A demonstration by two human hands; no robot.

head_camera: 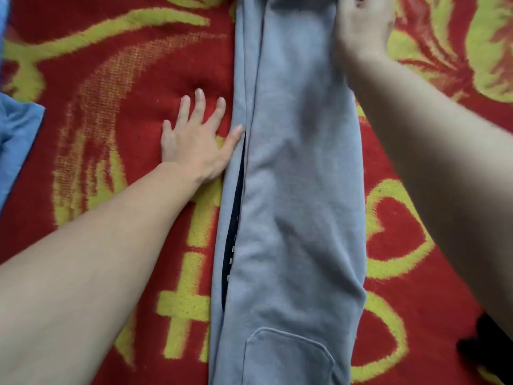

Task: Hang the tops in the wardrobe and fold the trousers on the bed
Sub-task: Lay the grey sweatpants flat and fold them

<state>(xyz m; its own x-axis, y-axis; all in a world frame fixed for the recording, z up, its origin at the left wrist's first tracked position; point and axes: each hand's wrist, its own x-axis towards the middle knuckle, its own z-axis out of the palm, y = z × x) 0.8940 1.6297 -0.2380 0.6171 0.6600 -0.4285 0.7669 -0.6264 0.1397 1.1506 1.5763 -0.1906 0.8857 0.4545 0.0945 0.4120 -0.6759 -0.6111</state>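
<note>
Trousers step. Grey trousers lie lengthwise on the red-and-yellow blanket, legs stacked, pocket end nearest me. Next, I reckon: bring the far end back toward me, edges kept in line. Left hand lies flat on the blanket, fingers spread, thumb touching the trousers' left edge. Right hand is on the far end, fingertips cut off by the frame: pressing or gripping, can't tell.

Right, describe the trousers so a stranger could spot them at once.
On the red and yellow blanket, a long strip of cloth runs down the middle. Those are the trousers: grey, with a patch pocket near the bottom, unlike the blue cloth at the left edge.
</note>
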